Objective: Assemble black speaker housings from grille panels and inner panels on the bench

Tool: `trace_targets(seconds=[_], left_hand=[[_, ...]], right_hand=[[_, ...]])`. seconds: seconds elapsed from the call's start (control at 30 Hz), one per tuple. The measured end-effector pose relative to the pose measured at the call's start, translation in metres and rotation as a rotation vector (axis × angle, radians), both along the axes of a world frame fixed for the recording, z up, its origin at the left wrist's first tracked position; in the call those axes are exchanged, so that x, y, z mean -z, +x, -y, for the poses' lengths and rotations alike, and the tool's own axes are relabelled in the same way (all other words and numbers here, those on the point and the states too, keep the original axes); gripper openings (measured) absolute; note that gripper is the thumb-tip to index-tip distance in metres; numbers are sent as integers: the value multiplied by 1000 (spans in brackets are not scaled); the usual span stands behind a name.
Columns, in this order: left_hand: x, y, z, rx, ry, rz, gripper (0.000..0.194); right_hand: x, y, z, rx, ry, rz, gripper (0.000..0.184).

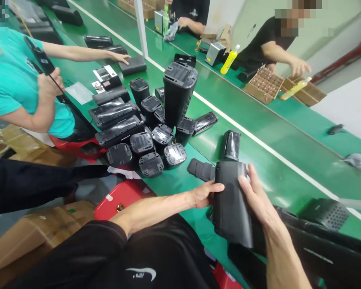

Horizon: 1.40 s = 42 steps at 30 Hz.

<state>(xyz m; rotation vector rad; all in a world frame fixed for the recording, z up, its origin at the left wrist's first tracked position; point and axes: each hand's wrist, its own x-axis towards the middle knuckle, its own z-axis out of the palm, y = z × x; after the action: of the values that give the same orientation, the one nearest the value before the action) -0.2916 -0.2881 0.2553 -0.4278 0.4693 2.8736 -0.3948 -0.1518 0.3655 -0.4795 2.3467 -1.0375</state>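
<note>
1. Between my left hand (203, 194) and right hand (256, 197), a black plastic housing (231, 204) sits tilted above the green conveyor belt (258, 160). This housing is my landmark for everything else.
2. Both hands are closed on it from opposite sides: my left fingers lie flat along one flank, while my right thumb and fingers (252, 192) wrap the other. Its smooth, tapered body has no handle, so this two-sided squeeze probably keeps it from slipping. Its lower end is hidden, and I cannot tell whether it touches the belt.
3. Just beyond the housing, a black cap with a clear window (231, 145) stands upright. Beside that, a flat black piece (201, 169) lies on the belt, probably left there to stay within easy reach.
4. Farther beyond, a crowd of black casings (156, 136) surrounds one tall casing (179, 92). Standing on their ends, they likely won't roll.
5. Well left of the housing, a co-worker's hand (120, 58) rests near a black pouch (133, 65).
6. Far beyond, another co-worker's hand (299, 67) hangs above a cardboard tray (252, 90).
</note>
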Motion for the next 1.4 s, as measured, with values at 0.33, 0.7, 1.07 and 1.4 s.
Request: trace_targets(seconds=[0.33, 0.7, 1.07, 1.4], left_hand=[[-6, -15, 10, -170, -175, 66, 68], [-20, -5, 88, 166, -760, -204, 95], [-18, 2, 85, 214, -926, -238, 74], [-30, 22, 27, 28, -242, 377, 97]], right_hand=[[52, 122, -6, 512, -230, -289, 102], [53, 126, -102, 454, -244, 85, 90], [61, 130, -96, 515, -194, 25, 89], [13, 148, -29, 83, -125, -468, 67]])
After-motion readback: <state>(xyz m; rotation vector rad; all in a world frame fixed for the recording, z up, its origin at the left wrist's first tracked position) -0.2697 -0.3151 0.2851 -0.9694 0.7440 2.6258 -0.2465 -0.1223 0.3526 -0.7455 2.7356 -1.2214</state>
